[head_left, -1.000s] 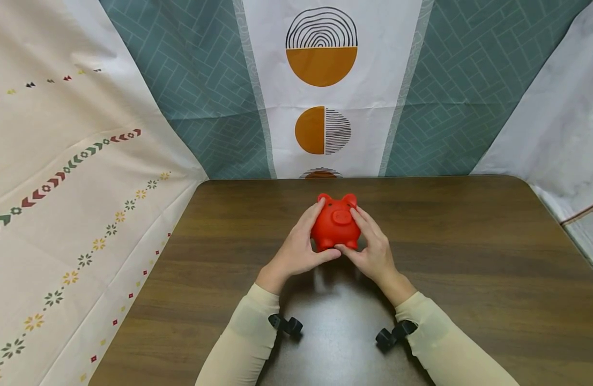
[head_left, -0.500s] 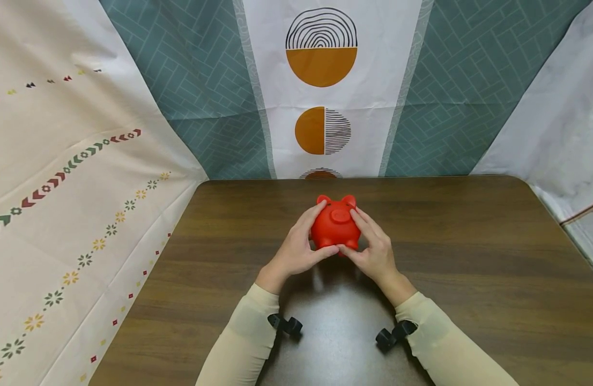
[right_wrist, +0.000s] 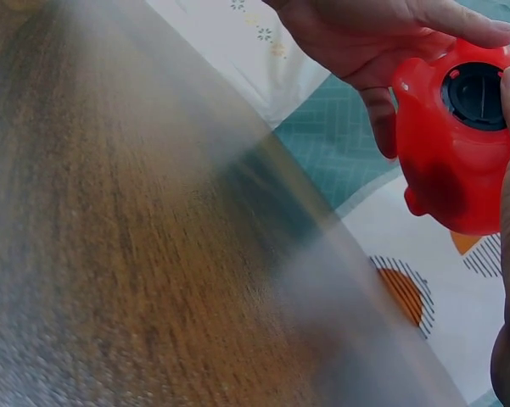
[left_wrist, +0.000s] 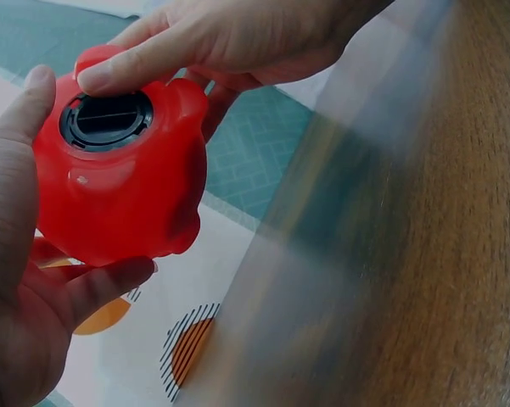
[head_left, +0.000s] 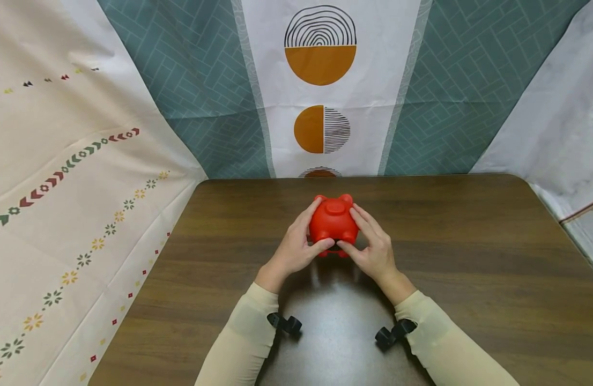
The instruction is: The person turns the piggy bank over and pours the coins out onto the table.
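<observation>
Red piggy bank [head_left: 333, 224] held just above the desk [head_left: 470, 257], gripped between left hand [head_left: 294, 252] and right hand [head_left: 373, 253], fingers curled round it. Tipped back, underside black plug [left_wrist: 106, 119] still seated, not yet removed.

Piggy bank [head_left: 333, 222] half covered at its sides and lower front by the left hand [head_left: 293, 252] and right hand [head_left: 373, 253], feet mostly hidden behind the thumbs. Table [left_wrist: 458, 254] smeared to a blur in both wrist views, grain unreadable near the far edge. Right hand cut to one finger by the right wrist view's edge; lowest orange disc [head_left: 319, 173] on the backdrop hidden behind the table's rim.
</observation>
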Tool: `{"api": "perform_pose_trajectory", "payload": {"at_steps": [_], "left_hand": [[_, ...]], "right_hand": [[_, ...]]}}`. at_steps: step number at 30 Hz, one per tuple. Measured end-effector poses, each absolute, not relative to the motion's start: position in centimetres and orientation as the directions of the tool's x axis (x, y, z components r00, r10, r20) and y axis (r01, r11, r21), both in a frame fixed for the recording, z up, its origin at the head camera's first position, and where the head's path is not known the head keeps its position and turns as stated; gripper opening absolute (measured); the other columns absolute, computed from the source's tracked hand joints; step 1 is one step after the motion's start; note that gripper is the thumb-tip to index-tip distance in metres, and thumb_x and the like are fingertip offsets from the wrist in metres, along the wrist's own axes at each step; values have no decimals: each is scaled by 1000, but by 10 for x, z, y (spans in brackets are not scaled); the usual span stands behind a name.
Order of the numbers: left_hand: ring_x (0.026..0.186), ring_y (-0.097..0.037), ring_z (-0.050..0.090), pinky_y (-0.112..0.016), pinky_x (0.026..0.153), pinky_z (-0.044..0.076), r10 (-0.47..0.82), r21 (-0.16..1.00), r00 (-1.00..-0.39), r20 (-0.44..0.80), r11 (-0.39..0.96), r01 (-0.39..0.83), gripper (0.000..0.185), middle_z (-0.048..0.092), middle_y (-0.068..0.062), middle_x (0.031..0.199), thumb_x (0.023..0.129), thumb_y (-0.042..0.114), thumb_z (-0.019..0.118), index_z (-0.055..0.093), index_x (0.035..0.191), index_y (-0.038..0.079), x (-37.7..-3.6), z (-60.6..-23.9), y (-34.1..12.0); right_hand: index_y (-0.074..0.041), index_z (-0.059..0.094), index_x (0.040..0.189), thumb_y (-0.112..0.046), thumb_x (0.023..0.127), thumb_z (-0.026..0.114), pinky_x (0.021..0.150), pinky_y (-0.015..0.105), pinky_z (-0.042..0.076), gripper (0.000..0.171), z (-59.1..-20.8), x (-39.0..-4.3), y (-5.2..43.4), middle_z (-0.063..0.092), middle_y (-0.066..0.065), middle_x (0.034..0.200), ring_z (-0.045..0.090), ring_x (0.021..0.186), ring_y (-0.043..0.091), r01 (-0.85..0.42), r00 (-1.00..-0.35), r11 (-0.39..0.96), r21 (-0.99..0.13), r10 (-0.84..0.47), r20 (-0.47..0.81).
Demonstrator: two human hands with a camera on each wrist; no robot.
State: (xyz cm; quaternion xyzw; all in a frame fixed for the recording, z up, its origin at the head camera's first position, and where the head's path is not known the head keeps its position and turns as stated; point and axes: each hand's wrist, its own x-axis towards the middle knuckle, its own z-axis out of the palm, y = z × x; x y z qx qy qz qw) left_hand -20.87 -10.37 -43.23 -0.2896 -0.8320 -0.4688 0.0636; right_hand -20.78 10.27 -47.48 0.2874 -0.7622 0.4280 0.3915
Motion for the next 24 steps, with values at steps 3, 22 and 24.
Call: {"api": "perform_pose_trajectory", "payload": {"at_steps": [3,22,24], "left_hand": [[122,-20,46,-33,84,55,418,728,-821,389,406,553,86,40,-2,145,86,36,72,20,154,28,-209,-432,-103],[134,-21,38,-39,99,46,407,597,-751,520,455,661,87,23,-1,156,81,28,78,27,151,19,-210,-434,-96],[135,-20,37,-38,100,45,419,587,-743,522,455,670,86,24,-1,157,82,28,76,26,152,19,-210,-435,-96]], "right_hand": [[-5,54,136,-51,86,66,98,21,42,69,-475,-208,103,53,12,138,59,115,29,-773,-527,470,-426,-103,844],[-4,54,136,-50,88,64,91,20,46,66,-476,-209,104,54,11,137,62,110,28,-768,-515,485,-418,-79,854],[-4,55,135,-50,88,64,90,20,47,66,-477,-209,104,55,11,136,62,110,28,-767,-513,488,-417,-75,855]]}}
